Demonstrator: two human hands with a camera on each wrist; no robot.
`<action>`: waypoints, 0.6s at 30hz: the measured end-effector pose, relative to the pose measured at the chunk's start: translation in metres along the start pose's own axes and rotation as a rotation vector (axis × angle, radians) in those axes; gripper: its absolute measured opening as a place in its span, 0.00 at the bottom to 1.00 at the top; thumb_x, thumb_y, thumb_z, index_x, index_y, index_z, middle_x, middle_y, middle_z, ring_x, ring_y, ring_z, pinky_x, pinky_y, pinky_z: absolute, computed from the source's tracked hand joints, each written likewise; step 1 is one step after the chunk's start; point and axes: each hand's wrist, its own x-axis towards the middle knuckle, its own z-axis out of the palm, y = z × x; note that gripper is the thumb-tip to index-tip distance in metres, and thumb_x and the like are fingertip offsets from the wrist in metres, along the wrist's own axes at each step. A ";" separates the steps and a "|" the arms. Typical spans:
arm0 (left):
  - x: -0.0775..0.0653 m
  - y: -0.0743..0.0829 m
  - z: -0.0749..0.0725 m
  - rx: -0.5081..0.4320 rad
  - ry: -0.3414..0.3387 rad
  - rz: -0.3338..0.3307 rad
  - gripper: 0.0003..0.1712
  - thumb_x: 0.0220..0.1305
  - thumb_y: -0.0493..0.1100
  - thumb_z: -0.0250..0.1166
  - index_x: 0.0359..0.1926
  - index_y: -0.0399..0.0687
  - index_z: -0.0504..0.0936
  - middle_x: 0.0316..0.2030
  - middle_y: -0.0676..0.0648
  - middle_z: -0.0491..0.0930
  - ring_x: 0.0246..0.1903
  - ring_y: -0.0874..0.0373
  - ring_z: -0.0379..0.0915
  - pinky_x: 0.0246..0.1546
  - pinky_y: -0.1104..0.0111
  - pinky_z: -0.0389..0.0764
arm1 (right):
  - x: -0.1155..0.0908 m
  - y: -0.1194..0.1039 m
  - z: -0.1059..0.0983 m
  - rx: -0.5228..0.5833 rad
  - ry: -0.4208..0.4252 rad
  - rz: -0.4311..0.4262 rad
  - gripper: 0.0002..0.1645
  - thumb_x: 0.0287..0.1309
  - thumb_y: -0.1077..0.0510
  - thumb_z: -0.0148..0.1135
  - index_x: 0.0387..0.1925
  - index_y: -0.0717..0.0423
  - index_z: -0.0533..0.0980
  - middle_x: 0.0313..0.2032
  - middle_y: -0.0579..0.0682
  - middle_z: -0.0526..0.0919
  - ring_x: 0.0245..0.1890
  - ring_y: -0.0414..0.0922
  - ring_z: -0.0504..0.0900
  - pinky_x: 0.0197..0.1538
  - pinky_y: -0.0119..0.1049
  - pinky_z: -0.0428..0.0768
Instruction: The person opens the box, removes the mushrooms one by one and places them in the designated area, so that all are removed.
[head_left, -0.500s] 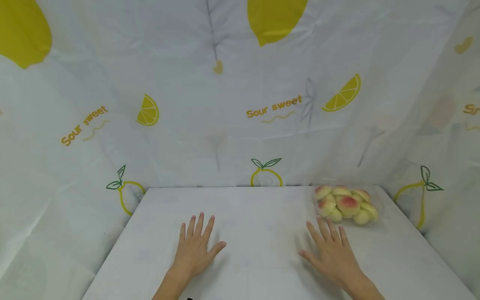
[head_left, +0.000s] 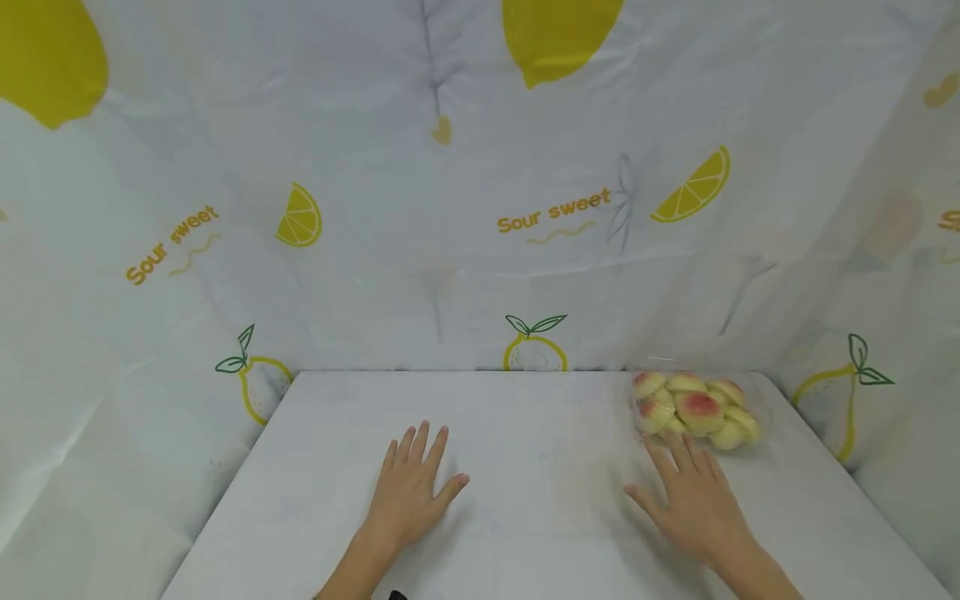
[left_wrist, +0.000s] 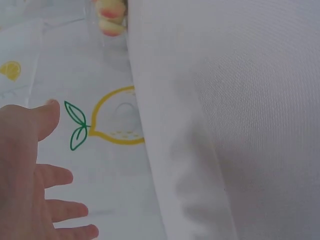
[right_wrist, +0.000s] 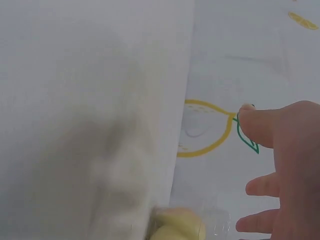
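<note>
A clear plastic box (head_left: 763, 415) at the table's back right holds several yellow, red-tinged, peach-like pieces (head_left: 699, 410). Just in front of it hovers my right hand (head_left: 697, 504), palm down with the fingers extended; in the head view its fingertips overlap the box's near edge, and whether they touch it I cannot tell. My left hand (head_left: 411, 496) is over the table's left-centre part, fingers spread and thumb out, holding nothing. Part of the yellow pieces (right_wrist: 177, 225) shows at the bottom of the right wrist view, and others (left_wrist: 111, 15) appear at the top of the left wrist view.
The white table (head_left: 517, 467) ends at the back against a hanging white cloth (head_left: 375, 217) printed with lemons and lettering. The same cloth runs down both sides of the table. A small dark object (head_left: 397, 595) peeks in beside the left forearm.
Both hands have shifted right in the head view, the left one also slightly forward. My right fingertips now overlap the box's near edge more. The box stays in place; the view has shifted slightly.
</note>
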 end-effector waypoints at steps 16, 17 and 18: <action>0.017 0.024 0.006 -0.072 -0.022 0.079 0.44 0.73 0.69 0.51 0.76 0.45 0.64 0.74 0.34 0.60 0.73 0.36 0.55 0.74 0.43 0.57 | 0.006 0.037 -0.023 0.044 0.127 0.075 0.43 0.64 0.41 0.66 0.66 0.69 0.68 0.58 0.76 0.71 0.54 0.75 0.72 0.51 0.72 0.72; 0.018 0.025 0.007 -0.074 -0.024 0.079 0.44 0.73 0.69 0.51 0.76 0.45 0.64 0.74 0.34 0.60 0.74 0.36 0.55 0.74 0.43 0.57 | 0.006 0.040 -0.023 0.041 0.142 0.075 0.42 0.64 0.41 0.67 0.65 0.69 0.68 0.57 0.76 0.71 0.53 0.76 0.72 0.49 0.73 0.73; 0.018 0.026 0.007 -0.073 -0.026 0.079 0.44 0.73 0.70 0.50 0.76 0.46 0.64 0.74 0.34 0.60 0.74 0.37 0.55 0.74 0.43 0.57 | 0.007 0.043 -0.024 0.042 0.155 0.075 0.42 0.64 0.42 0.67 0.64 0.70 0.69 0.56 0.77 0.71 0.52 0.76 0.72 0.49 0.73 0.73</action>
